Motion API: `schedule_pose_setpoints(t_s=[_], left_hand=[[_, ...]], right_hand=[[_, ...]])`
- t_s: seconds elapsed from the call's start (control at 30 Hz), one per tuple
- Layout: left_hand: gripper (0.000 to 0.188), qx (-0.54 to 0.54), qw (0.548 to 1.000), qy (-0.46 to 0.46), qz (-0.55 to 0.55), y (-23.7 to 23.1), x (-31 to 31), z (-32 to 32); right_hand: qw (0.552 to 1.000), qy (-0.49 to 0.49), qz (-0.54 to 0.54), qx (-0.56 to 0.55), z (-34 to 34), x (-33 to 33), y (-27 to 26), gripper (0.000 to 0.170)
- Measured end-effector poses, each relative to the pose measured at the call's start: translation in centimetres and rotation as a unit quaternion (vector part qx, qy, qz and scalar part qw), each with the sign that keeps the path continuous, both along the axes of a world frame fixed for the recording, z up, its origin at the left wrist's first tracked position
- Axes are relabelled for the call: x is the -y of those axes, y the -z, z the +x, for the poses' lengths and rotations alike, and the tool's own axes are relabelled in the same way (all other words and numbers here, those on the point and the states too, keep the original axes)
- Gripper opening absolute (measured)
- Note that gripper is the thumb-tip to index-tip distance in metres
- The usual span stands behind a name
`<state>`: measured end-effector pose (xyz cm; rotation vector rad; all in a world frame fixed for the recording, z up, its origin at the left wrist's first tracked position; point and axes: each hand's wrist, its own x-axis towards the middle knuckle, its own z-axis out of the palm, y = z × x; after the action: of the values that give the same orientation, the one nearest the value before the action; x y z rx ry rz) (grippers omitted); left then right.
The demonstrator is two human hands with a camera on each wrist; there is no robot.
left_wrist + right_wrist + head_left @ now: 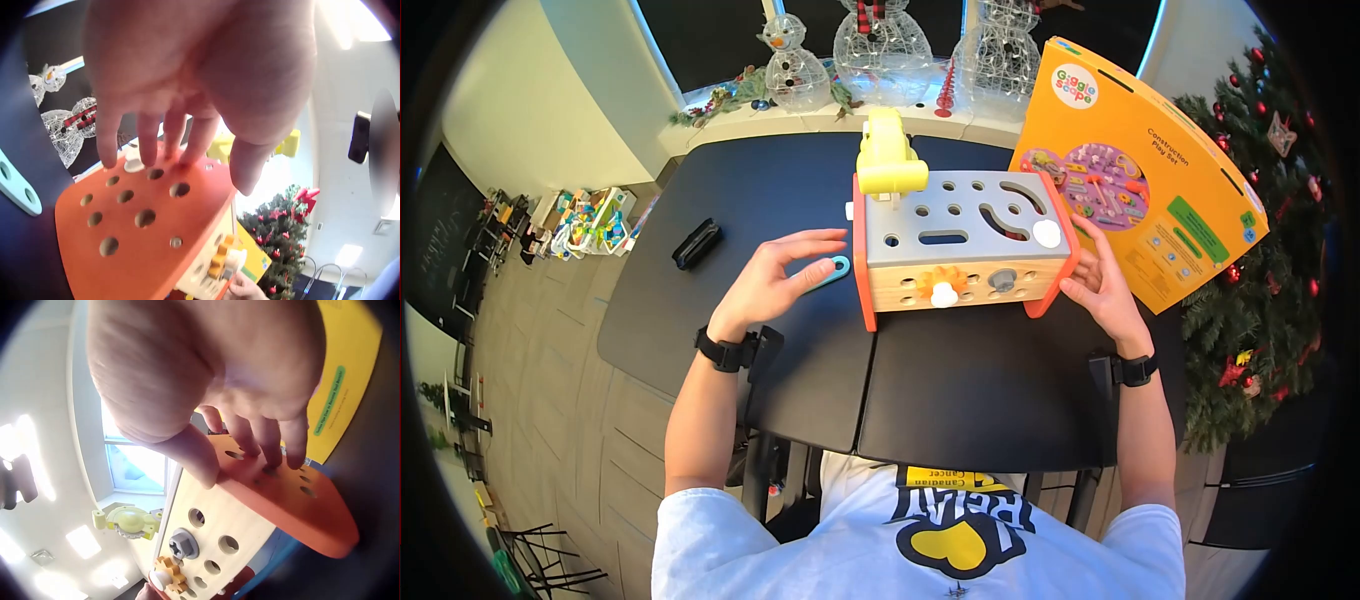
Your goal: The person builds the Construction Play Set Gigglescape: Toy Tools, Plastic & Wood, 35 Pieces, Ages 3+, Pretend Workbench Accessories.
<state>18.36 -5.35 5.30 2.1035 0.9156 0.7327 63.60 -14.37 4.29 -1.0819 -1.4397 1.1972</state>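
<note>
A wooden toy workbench with a grey top and red end panels stands on the black table. My right hand touches its right red panel, thumb at the front edge and fingers against the outer face. By the left red panel is my left hand, its fingers extended with the tips close to the panel's upper part. A yellow toy circular saw stands on the grey top. On the front are an orange gear with a white knob and a grey bolt head.
Below the left hand lies a teal strip with holes. Farther left on the table is a black case. The orange play-set box leans behind the workbench at right, before a decorated tree. Wire snowmen line the sill.
</note>
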Motion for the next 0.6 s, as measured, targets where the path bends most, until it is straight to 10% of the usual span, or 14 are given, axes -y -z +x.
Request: schedule_pose_setpoints(t_s=[0.33, 0.6], left_hand=[[0.041, -0.33, 0.928, -0.106, 0.137, 5.2, -2.1, -1.0], [0.032, -0.028, 0.967, -0.204, 0.15, -1.1, -1.0, -0.5]], right_hand=[[0.984, 0.075, 0.095, 0.134, -1.7, 0.3, -0.9, 0.061], [0.97, 0.106, 0.127, 0.18, -1.9, -0.2, -1.0, 0.05]])
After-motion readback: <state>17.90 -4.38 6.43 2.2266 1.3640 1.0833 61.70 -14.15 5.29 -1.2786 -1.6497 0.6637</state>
